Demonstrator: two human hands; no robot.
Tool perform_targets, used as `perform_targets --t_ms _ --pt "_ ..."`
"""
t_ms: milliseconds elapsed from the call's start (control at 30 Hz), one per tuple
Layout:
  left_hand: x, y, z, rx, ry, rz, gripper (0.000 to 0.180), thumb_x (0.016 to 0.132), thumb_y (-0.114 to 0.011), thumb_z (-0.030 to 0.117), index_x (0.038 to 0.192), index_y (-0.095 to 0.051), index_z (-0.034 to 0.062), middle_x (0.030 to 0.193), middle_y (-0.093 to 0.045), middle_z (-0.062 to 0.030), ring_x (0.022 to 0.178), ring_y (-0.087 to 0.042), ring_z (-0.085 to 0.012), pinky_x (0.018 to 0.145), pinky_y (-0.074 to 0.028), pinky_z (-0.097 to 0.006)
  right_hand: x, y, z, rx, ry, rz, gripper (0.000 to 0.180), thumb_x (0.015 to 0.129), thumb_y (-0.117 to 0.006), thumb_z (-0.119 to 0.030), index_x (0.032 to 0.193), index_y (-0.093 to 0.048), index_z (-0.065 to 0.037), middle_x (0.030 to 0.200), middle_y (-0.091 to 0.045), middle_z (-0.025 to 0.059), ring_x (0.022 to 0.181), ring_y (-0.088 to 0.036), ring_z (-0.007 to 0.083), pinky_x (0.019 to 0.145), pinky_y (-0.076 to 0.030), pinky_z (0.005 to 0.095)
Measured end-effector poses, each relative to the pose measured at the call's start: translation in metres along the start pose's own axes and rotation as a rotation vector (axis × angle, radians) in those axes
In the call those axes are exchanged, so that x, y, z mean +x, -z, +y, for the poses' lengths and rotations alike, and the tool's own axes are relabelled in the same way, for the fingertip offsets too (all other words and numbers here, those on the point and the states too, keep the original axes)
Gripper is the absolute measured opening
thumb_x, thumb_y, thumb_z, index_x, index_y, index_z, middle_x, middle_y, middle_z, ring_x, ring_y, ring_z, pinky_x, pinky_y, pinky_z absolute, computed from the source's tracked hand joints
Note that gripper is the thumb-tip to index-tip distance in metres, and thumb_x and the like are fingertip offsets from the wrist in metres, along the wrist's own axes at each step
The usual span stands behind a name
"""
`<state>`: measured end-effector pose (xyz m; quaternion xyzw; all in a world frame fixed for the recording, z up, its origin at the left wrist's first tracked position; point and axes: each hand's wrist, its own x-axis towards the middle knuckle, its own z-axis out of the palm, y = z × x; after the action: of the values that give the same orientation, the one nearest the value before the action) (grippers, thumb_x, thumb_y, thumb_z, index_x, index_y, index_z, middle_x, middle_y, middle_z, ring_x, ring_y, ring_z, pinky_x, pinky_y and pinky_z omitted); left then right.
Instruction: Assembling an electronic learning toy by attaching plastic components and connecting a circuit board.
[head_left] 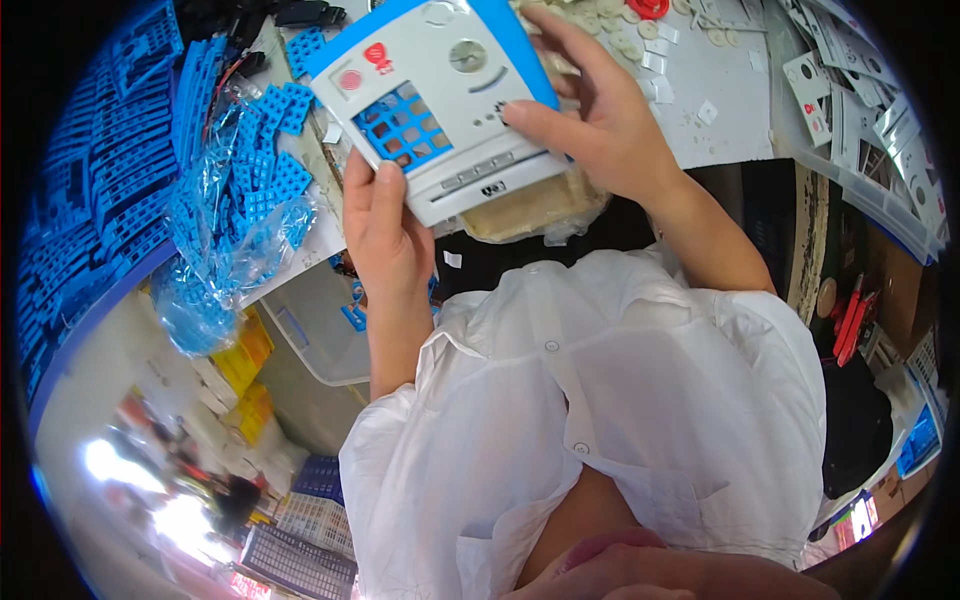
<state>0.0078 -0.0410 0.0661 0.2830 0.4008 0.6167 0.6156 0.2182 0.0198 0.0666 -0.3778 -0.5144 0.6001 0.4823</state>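
A boxy plastic housing [445,75], white-faced with a blue rim, is held up tilted over the table's near edge. Its face has a square opening with a blue grid keypad [405,125] showing in it, a round piece and small red printed marks. My left hand [385,230] grips the lower left corner, thumb along the side. On the right edge, my right hand [605,115] has its thumb on the white face and its fingers behind, partly hidden. Under the housing's lower edge is a tan pad in clear plastic [540,210].
Stacked blue plastic parts [100,185] fill the far left, beside a clear bag of blue grid pieces [255,160]. Small pale discs [625,45] and a red coil [648,8] lie on the table. A clear bin [880,190] of white panels stands right; another bin [335,340] sits below left.
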Motion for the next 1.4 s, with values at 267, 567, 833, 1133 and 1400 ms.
perform_targets --t_ms 267,567,833,1133,1400 --pt "-0.018 0.009 -0.005 0.026 -0.019 0.007 0.049 0.102 -0.055 0.003 0.147 -0.039 -0.0068 0.139 -0.058 -0.0203 0.127 -0.060 -0.0270 0.112 -0.046 -0.044 -0.019 0.003 -0.003 0.183 -0.136 -0.103 0.077 0.091 -0.073 0.001 0.156 -0.033 0.003 0.137 -0.061 0.0163 0.122 -0.063 0.0187 0.103 -0.052 0.0326" --pt "-0.007 0.023 0.019 0.112 -0.087 0.012 0.038 0.100 -0.062 0.008 0.136 -0.054 -0.0024 0.128 -0.065 -0.0127 0.115 -0.063 -0.0182 0.099 -0.049 -0.032 -0.027 0.007 -0.008 0.084 -0.231 -0.223 0.061 0.092 -0.073 0.000 0.146 -0.045 0.002 0.128 -0.067 0.0139 0.115 -0.066 0.0178 0.099 -0.054 0.0319" --pt "-0.007 -0.008 0.022 0.500 -0.218 0.141 0.029 0.104 -0.062 0.023 0.123 -0.065 0.0011 0.108 -0.074 -0.0080 0.091 -0.069 -0.0125 0.081 -0.054 -0.028 -0.002 0.012 -0.023 -0.011 -0.209 -0.248 0.033 0.092 -0.077 -0.009 0.119 -0.063 0.003 0.103 -0.075 0.0105 0.091 -0.070 0.0113 0.079 -0.057 0.0255" --pt "0.010 -0.012 0.030 0.329 -0.134 0.313 0.026 0.106 -0.059 0.027 0.114 -0.066 0.0032 0.101 -0.074 -0.0085 0.079 -0.071 -0.0135 0.069 -0.058 -0.026 -0.006 0.012 -0.030 -0.055 -0.244 -0.394 0.045 0.088 -0.077 -0.003 0.127 -0.055 0.004 0.105 -0.075 0.0115 0.094 -0.071 0.0116 0.077 -0.059 0.0246" --pt "0.014 -0.007 0.018 0.389 -0.202 0.310 0.026 0.105 -0.060 0.027 0.115 -0.064 0.0039 0.100 -0.075 -0.0077 0.079 -0.072 -0.0126 0.067 -0.058 -0.025 -0.009 0.013 -0.020 0.046 -0.338 -0.405 0.050 0.087 -0.078 -0.002 0.130 -0.054 0.001 0.106 -0.074 0.0096 0.096 -0.071 0.0114 0.076 -0.060 0.0238"
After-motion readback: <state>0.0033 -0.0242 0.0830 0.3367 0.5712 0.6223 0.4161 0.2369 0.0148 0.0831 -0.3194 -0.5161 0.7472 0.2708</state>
